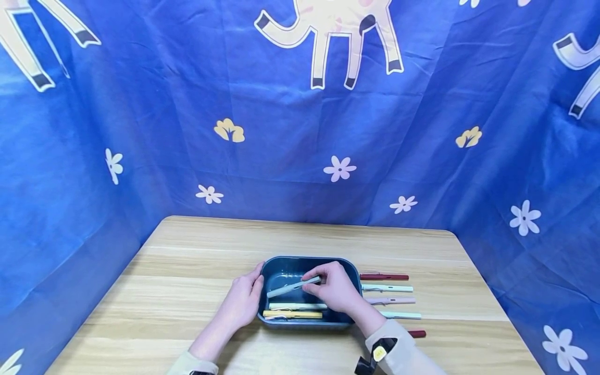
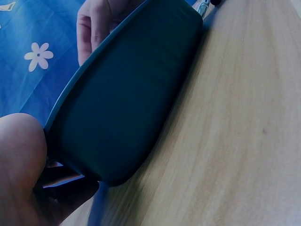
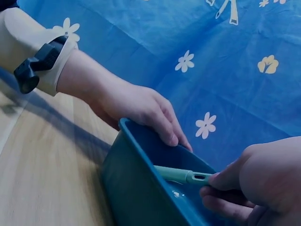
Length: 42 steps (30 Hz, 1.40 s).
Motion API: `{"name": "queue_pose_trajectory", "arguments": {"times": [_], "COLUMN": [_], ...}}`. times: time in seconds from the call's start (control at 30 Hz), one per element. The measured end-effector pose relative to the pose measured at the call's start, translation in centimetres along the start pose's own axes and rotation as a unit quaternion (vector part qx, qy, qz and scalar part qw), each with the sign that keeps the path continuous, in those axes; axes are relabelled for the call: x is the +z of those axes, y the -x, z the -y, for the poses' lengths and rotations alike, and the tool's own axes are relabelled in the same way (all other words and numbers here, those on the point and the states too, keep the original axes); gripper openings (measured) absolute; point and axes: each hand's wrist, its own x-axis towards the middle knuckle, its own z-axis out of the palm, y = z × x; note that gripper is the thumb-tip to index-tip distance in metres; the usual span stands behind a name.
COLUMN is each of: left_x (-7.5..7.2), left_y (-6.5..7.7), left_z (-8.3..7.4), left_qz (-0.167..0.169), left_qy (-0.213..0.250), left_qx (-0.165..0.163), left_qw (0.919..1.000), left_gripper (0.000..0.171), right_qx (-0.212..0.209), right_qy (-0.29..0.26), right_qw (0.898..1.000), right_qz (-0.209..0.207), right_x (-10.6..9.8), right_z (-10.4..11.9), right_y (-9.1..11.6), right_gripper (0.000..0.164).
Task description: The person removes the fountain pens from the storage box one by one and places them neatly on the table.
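Note:
My left hand [image 1: 241, 301] grips the left end of a dark teal box [image 1: 304, 325], its thumb over the rim. In the right wrist view that thumb lies against the inside of the wall. Between thumb and fingers, my right hand [image 1: 335, 289] pinches one end of a pale green pen [image 1: 290, 287], held slanted inside the box, its other end toward the left wall. Below it in the box lie a mint pen [image 1: 295, 307] with a clip and a yellow pen [image 1: 300, 314], side by side. The right hand hides part of the box's right side.
Right of the box lie several pens in a column: a dark red pen [image 1: 384, 277], a mint pen [image 1: 389, 288], a lilac pen [image 1: 391, 300], a pale aqua pen [image 1: 403, 315] and another dark red pen [image 1: 417, 334], partly behind the right forearm. Blue cloth [image 1: 281, 182] surrounds the wooden table [image 1: 187, 260].

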Motion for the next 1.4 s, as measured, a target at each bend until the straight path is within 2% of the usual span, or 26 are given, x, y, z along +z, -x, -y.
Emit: {"name": "queue_pose_trajectory", "arguments": {"times": [0.3, 0.53, 0.7, 0.97, 1.17, 1.4], "left_x": [0.0, 0.0, -0.1, 0.0, -0.1, 0.0], "left_y": [0.0, 0.0, 0.1, 0.0, -0.1, 0.0], "left_z": [0.0, -0.1, -0.2, -0.3, -0.4, -0.3], "left_qz": [-0.004, 0.000, 0.000, -0.001, 0.001, 0.003], "left_qy": [-0.004, -0.002, -0.001, -0.003, -0.002, 0.001], "left_qx": [0.006, -0.001, 0.000, 0.001, 0.001, -0.003], "left_qw": [1.0000, 1.0000, 1.0000, 1.0000, 1.0000, 1.0000], "left_gripper": [0.045, 0.045, 0.045, 0.045, 0.045, 0.045], "right_qx": [-0.008, -0.050, -0.038, 0.014, -0.009, -0.015], "right_qy": [-0.053, -0.126, -0.152, -0.142, -0.131, -0.096], "right_qw": [0.998, 0.989, 0.985, 0.985, 0.986, 0.988], "right_qz": [-0.041, -0.056, -0.066, -0.096, -0.105, -0.118], "right_x": [-1.4, -2.9, -4.2, -6.8, -8.6, -10.1], "right_z": [1.1, 1.8, 1.8, 2.3, 2.1, 1.3], "right_y": [0.7, 1.5, 2.4, 5.1, 6.9, 9.1], "right_gripper": [0.011, 0.016, 0.017, 0.020, 0.020, 0.021]}}
